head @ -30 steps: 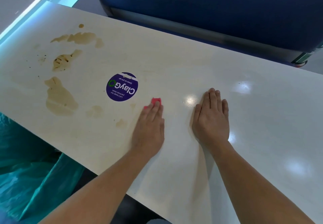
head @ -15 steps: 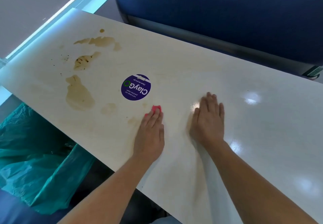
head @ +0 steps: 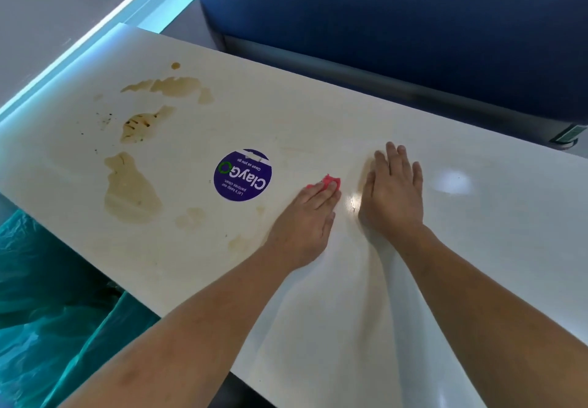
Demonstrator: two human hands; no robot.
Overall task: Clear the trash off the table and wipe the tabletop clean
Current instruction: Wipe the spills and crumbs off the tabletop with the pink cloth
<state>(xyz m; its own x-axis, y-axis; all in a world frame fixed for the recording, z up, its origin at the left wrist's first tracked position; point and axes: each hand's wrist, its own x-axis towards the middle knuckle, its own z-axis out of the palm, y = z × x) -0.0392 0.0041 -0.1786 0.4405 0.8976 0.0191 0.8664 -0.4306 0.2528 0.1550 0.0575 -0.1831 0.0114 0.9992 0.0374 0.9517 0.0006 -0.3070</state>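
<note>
While left hand [head: 302, 226] presses pink cloth [head: 331, 181] flat-fingered, right hand [head: 393, 197] flat, empty on tabletop [head: 477, 216]: press firmly, sweep toward brown stains [head: 132, 191] left of left hand.

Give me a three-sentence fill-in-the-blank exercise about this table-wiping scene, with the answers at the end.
1. The left hand presses a pink cloth on the table; the right hand holds ____.
2. The purple sticker reads ____ in its largest letters.
3. The brown stains lie on the sticker's ____ side.
Missing words: nothing; ClayGO; left.
</note>
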